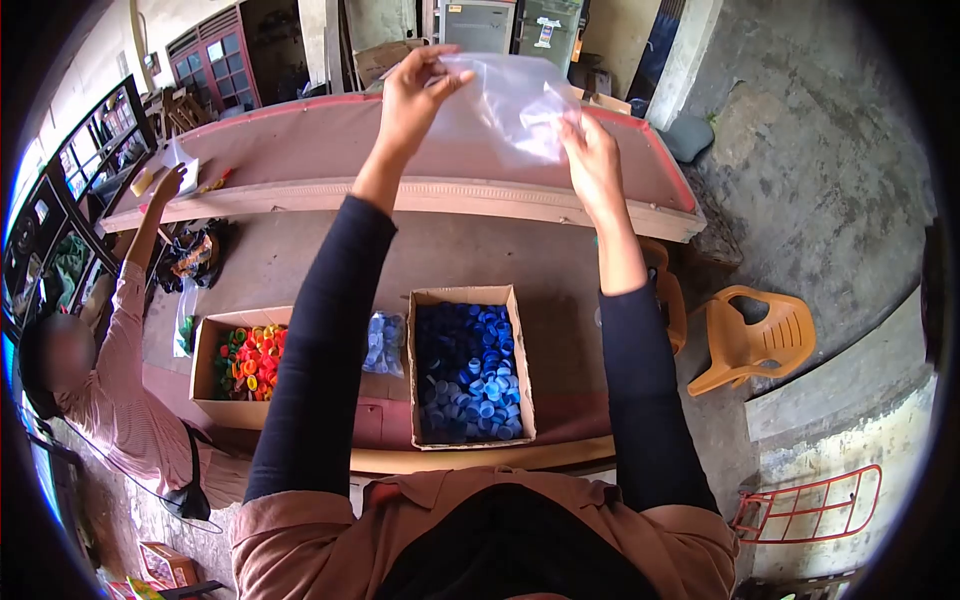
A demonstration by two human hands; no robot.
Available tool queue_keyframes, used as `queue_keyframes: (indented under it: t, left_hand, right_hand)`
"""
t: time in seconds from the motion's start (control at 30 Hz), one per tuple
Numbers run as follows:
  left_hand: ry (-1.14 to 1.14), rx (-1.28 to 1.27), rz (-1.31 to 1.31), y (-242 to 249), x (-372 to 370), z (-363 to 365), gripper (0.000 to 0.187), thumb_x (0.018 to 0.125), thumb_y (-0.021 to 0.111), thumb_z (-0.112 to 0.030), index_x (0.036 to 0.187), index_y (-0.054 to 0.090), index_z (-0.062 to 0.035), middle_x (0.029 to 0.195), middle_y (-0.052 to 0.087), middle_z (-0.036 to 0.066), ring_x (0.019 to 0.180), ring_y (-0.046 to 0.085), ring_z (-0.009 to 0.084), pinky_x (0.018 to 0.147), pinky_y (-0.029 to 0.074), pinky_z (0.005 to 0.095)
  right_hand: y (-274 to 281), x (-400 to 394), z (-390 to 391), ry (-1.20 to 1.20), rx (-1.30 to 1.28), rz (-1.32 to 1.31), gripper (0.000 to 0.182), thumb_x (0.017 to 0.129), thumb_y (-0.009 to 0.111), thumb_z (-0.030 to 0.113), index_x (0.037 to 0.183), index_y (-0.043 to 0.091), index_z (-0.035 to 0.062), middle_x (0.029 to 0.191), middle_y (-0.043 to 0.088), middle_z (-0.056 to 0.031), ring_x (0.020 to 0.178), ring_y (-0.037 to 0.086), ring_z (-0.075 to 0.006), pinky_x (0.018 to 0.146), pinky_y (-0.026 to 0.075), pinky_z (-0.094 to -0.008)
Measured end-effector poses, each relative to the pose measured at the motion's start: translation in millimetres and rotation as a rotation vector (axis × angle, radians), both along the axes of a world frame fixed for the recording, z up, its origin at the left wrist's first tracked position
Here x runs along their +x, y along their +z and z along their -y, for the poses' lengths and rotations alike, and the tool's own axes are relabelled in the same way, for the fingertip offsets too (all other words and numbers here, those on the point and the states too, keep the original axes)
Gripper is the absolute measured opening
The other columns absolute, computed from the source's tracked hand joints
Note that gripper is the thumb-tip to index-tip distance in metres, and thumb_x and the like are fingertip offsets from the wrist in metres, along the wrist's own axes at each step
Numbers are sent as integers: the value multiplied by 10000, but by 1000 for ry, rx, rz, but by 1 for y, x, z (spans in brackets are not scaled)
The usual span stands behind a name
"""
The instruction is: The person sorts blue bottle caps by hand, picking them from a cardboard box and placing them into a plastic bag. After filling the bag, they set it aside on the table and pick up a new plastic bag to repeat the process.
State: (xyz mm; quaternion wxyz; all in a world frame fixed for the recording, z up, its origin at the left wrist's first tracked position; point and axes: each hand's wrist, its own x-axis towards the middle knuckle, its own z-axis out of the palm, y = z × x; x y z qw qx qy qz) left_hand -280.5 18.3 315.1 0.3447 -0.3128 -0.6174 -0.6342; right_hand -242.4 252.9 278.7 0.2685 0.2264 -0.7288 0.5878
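Note:
A clear plastic bag [510,100] is stretched between my two raised hands, above the far part of the table; nothing shows inside it. My left hand [415,90] pinches its upper left edge between thumb and fingers. On the right side, my right hand [592,155] grips the bag's edge with closed fingers. Below, nearer my body, stands an open cardboard box [524,370] of blue bottle caps [485,385], dark at the back and lighter in front. Left of it lies a clear bag of light blue caps [384,343].
Another cardboard box [225,395] with red, orange and green caps [258,358] stands left, partly behind my sleeve. A co-worker [140,390] reaches over the table's left end. Orange plastic chairs [765,335] stand right. A raised wooden ledge [480,193] crosses the table.

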Motion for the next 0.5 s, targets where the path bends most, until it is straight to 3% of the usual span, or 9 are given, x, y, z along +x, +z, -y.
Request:
queue_keyframes:
  t: [0.07, 0.13, 0.2, 0.23, 0.33, 0.4, 0.43, 0.47, 0.5]
  left_hand:
    - [-145, 20, 63, -1, -37, 2, 383, 810, 746, -17, 1171, 620, 4, 898, 606, -8, 827, 557, 68, 799, 476, 200]
    - [-97, -77, 162, -34, -82, 14, 386, 821, 716, 21, 1193, 611, 15, 883, 612, 2, 815, 556, 67, 789, 485, 209]
    - [134, -205, 296, -87, -135, 31, 434, 799, 730, -14, 1215, 608, 3, 899, 632, 30, 808, 572, 94, 758, 511, 255]
    - [230, -221, 368, -102, -137, 32, 453, 779, 745, -38, 1212, 615, -9, 912, 647, 49, 806, 588, 112, 751, 521, 275]
    - [418, -342, 430, -120, -133, 35, 477, 712, 774, -92, 1170, 651, -40, 967, 685, 125, 821, 647, 208, 764, 532, 332]
    - [545, -411, 392, -124, -136, 36, 426, 688, 723, -67, 1110, 674, -28, 947, 693, 173, 874, 658, 291, 817, 525, 378]
    - [610, -443, 377, -127, -136, 38, 405, 676, 697, -54, 1080, 685, -22, 937, 697, 197, 900, 664, 333, 844, 522, 401]
    - [640, -508, 325, -132, -142, 43, 384, 677, 687, -51, 1061, 692, -33, 948, 692, 201, 917, 652, 351, 855, 516, 416]
    - [669, -572, 273, -141, -158, 51, 364, 678, 677, -49, 1042, 700, -43, 959, 686, 206, 933, 640, 370, 866, 511, 431]
  right_hand:
    - [7, -26, 2, -64, 44, 132, 278, 966, 571, 258, 1029, 640, -5, 785, 656, -74, 740, 637, -137, 642, 484, -295]
    - [-22, -67, 1, -114, 144, 328, 335, 968, 552, 312, 1038, 643, -2, 819, 683, -128, 803, 662, -182, 698, 497, -324]
    - [-61, -95, 2, -241, 431, 261, 398, 969, 521, 366, 1085, 640, 5, 909, 694, -204, 898, 672, -289, 773, 498, -400]
    - [-69, -98, 2, -96, 402, 354, 404, 972, 497, 381, 1135, 642, 41, 1053, 660, -255, 1010, 635, -378, 867, 477, -460]
    - [-75, -95, -1, -391, 764, 275, 440, 966, 490, 421, 1152, 646, 54, 1279, 539, -282, 1147, 548, -417, 971, 434, -466]
    - [-56, -78, -4, -406, 629, 246, 442, 967, 492, 412, 1127, 658, 34, 1165, 618, -250, 1060, 598, -403, 935, 461, -450]
    - [-62, -82, -10, -278, 371, 83, 373, 974, 517, 343, 1104, 670, 28, 992, 685, -185, 892, 667, -308, 829, 516, -390]
    - [-58, -81, -18, -87, 87, 349, 313, 992, 531, 255, 1165, 646, 21, 972, 685, -90, 818, 650, -142, 727, 515, -300]
    - [-45, -64, -19, -109, -6, 304, 297, 991, 539, 224, 1172, 635, 8, 953, 674, -73, 792, 635, -116, 702, 511, -269]
